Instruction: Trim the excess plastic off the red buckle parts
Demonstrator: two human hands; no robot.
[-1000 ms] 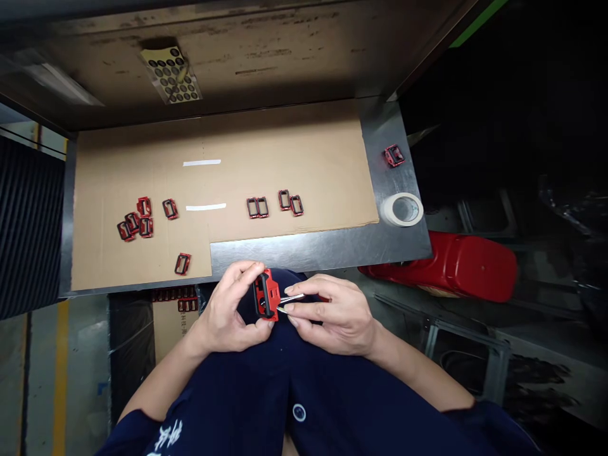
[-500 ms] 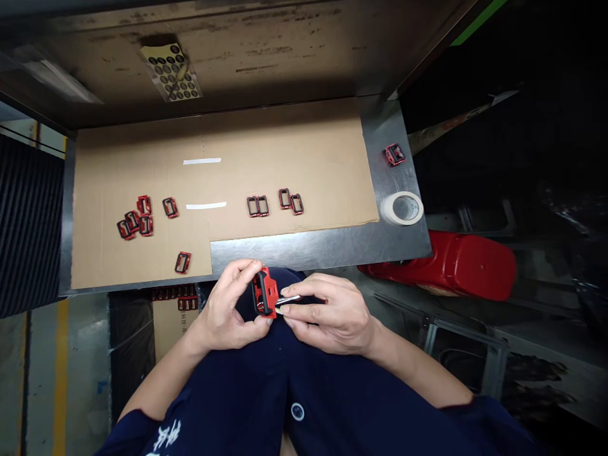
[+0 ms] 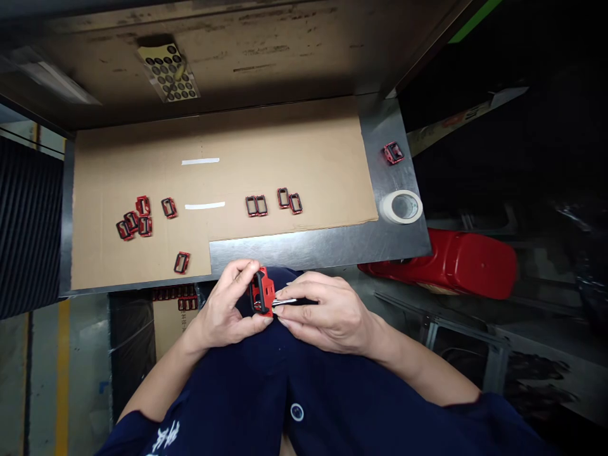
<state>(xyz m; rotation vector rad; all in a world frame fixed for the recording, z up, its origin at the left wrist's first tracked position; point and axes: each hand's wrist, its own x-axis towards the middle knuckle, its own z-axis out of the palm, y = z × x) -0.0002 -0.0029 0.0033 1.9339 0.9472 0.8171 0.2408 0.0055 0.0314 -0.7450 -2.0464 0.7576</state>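
Observation:
My left hand (image 3: 234, 309) grips a red plastic frame with a black rim (image 3: 263, 292) between thumb and fingertips, just in front of the table edge. From the right, my right hand (image 3: 327, 311) pinches a thin metal tool, probably tweezers (image 3: 285, 301), whose tip meets the frame's red side. Its far end is hidden by my fingers. Several similar red and black frames (image 3: 181, 262) lie on the cardboard sheet, the closest being a single one beyond my left hand.
A cardboard sheet (image 3: 294, 145) covers much of the metal table (image 3: 304, 250). At the right stand a roll of tape (image 3: 403, 207) and another red frame (image 3: 393, 153). Below is a red plastic stool or bin (image 3: 479, 263). A sticker sheet (image 3: 170, 73) is on the back panel.
The held frame has turned slightly and shifted a little left. My right hand and the metal tool have moved slightly left with it. The frames on the table lie as before.

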